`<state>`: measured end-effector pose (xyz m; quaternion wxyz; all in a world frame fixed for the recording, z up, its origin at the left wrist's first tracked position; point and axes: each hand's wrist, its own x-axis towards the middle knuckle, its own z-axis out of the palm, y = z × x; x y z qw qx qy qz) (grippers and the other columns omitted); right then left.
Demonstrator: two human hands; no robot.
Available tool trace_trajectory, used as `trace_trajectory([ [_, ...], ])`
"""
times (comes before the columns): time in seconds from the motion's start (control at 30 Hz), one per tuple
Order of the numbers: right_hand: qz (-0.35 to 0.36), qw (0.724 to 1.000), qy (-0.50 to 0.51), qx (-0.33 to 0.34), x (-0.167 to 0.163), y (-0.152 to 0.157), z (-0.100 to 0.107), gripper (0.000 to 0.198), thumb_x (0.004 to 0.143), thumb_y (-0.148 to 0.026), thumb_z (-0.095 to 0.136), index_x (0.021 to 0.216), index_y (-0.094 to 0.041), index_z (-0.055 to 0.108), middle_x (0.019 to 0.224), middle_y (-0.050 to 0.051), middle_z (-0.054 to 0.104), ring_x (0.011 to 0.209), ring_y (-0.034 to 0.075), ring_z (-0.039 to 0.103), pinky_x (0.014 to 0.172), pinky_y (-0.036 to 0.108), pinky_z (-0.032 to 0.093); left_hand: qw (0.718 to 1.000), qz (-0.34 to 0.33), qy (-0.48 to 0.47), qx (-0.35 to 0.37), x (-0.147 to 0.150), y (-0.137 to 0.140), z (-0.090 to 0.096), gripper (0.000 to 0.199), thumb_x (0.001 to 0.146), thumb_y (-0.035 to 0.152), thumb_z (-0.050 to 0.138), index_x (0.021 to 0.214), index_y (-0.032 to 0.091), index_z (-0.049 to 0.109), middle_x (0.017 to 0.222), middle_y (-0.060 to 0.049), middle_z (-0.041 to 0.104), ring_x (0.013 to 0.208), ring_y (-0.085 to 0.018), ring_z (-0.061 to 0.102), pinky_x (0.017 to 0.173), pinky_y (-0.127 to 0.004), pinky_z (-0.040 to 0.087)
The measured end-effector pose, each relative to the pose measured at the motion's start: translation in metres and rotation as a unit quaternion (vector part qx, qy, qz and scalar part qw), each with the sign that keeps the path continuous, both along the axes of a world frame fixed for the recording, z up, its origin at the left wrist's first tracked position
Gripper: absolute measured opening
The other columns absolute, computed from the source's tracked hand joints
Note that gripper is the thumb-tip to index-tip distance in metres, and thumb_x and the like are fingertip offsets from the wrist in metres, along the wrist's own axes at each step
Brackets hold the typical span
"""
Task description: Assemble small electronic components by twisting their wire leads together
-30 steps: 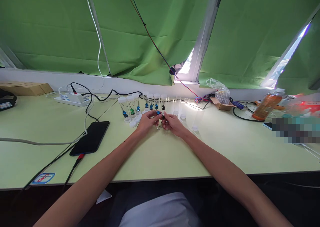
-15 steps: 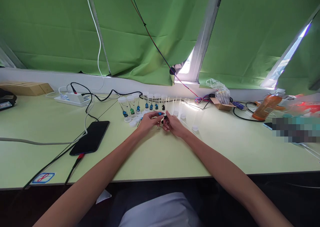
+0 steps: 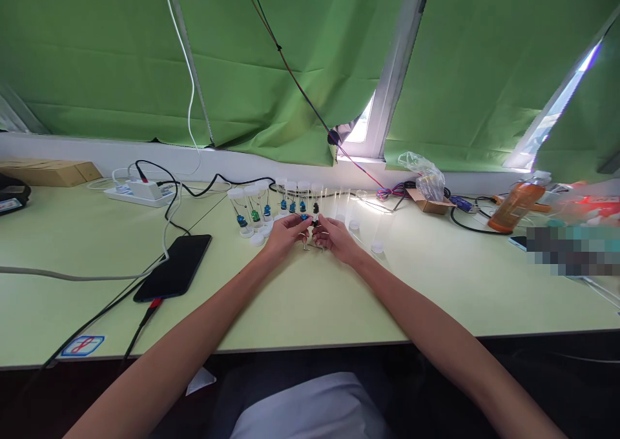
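My left hand (image 3: 285, 237) is closed, its thumb and fingertips pinching a small blue piece (image 3: 304, 217). Close beside it, my right hand (image 3: 335, 239) pinches a small black piece (image 3: 315, 223) between thumb and forefinger. The fingertips of both hands nearly meet, and they partly hide both pieces. Below them, a thin bent metal piece (image 3: 317, 248) shows against the table. Behind the hands stand several clear tubes with small figures inside: a blue figure (image 3: 242, 221), a green figure (image 3: 255, 215) and a black figure (image 3: 316, 207) among them. White caps (image 3: 257, 239) lie near the left hand.
On the left, a black phone (image 3: 175, 267) with a cable plugged in lies near a power strip (image 3: 140, 195). To the right are a white cap (image 3: 377, 248), empty clear tubes (image 3: 341, 201), a small cardboard box (image 3: 430, 201) and an orange bottle (image 3: 517, 205).
My hands have drawn slightly apart, and the blue piece has shifted a little left. More of the thin bent metal below the fingers now shows.
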<state>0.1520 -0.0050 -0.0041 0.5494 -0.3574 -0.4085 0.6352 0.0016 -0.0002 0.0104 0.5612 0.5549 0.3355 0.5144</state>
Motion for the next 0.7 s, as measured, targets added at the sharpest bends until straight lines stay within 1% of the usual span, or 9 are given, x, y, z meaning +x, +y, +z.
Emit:
trace_trajectory([
  [0.1, -0.01, 1.0, 0.003, 0.011, 0.0009, 0.0006, 0.0002, 0.031, 0.074, -0.04, 0.079, 0.081, -0.016, 0.059, 0.071, 0.002, 0.065, 0.055, 0.01, 0.062, 0.05, 0.021, 0.05, 1.0, -0.005, 0.006, 0.005, -0.0003, 0.0014, -0.0017, 0.04, 0.059, 0.044, 0.084, 0.084, 0.014, 0.074, 0.081, -0.007, 0.067, 0.062, -0.012, 0.053, 0.055, -0.026, 0.042],
  [0.23, -0.006, 1.0, 0.014, 0.023, 0.0014, 0.0009, -0.0013, 0.029, 0.074, -0.036, 0.079, 0.082, -0.016, 0.06, 0.068, 0.001, 0.064, 0.053, 0.01, 0.061, 0.051, 0.021, 0.05, 0.999, -0.013, 0.028, 0.022, -0.0011, 0.005, -0.0055, 0.041, 0.063, 0.045, 0.082, 0.088, 0.014, 0.074, 0.082, -0.007, 0.066, 0.063, -0.012, 0.053, 0.054, -0.025, 0.042],
  [0.37, 0.0, 1.0, 0.013, 0.027, 0.0015, 0.0018, -0.0037, 0.03, 0.075, -0.038, 0.077, 0.081, -0.016, 0.058, 0.061, 0.0, 0.062, 0.052, 0.009, 0.059, 0.049, 0.02, 0.048, 0.997, -0.031, 0.05, 0.039, -0.002, 0.006, -0.0068, 0.04, 0.067, 0.046, 0.079, 0.092, 0.015, 0.074, 0.084, -0.006, 0.066, 0.064, -0.012, 0.054, 0.056, -0.027, 0.044],
  [0.57, 0.003, 1.0, -0.004, 0.029, 0.0011, 0.0011, -0.0046, 0.036, 0.074, -0.046, 0.076, 0.079, -0.017, 0.055, 0.056, -0.002, 0.058, 0.045, 0.008, 0.054, 0.042, 0.02, 0.042, 0.997, -0.036, 0.056, 0.035, -0.0015, 0.0033, -0.0049, 0.041, 0.066, 0.047, 0.079, 0.092, 0.015, 0.073, 0.083, -0.005, 0.066, 0.064, -0.012, 0.054, 0.057, -0.027, 0.044],
  [0.7, 0.005, 0.999, -0.022, 0.032, 0.0009, -0.0002, -0.0037, 0.037, 0.077, -0.05, 0.072, 0.078, -0.017, 0.054, 0.053, -0.003, 0.056, 0.04, 0.008, 0.05, 0.037, 0.019, 0.035, 0.997, -0.04, 0.055, 0.033, -0.0005, 0.0023, -0.0048, 0.041, 0.065, 0.046, 0.08, 0.09, 0.015, 0.073, 0.08, -0.005, 0.065, 0.061, -0.011, 0.052, 0.056, -0.027, 0.044],
])
